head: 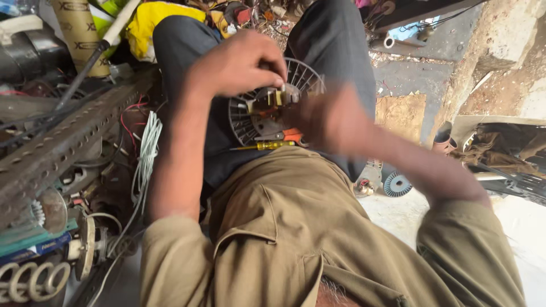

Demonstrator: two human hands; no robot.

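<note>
A round white fan motor housing [310, 77] with radial ribs rests on my lap, with brass-coloured parts at its centre. My left hand [239, 62] is curled over its top, fingertips pinching at the central parts. My right hand [330, 119] is motion-blurred at the housing's lower right side; what it holds cannot be made out. A yellow-handled screwdriver [267, 146] and orange-handled pliers [291, 135] lie on my lap just below the housing.
A perforated metal angle bar [62, 142] runs along the left over wires and scrap parts. White cable bundle [147, 153] hangs beside my left arm. A small blue-white rotor [396, 184] sits on the floor at right.
</note>
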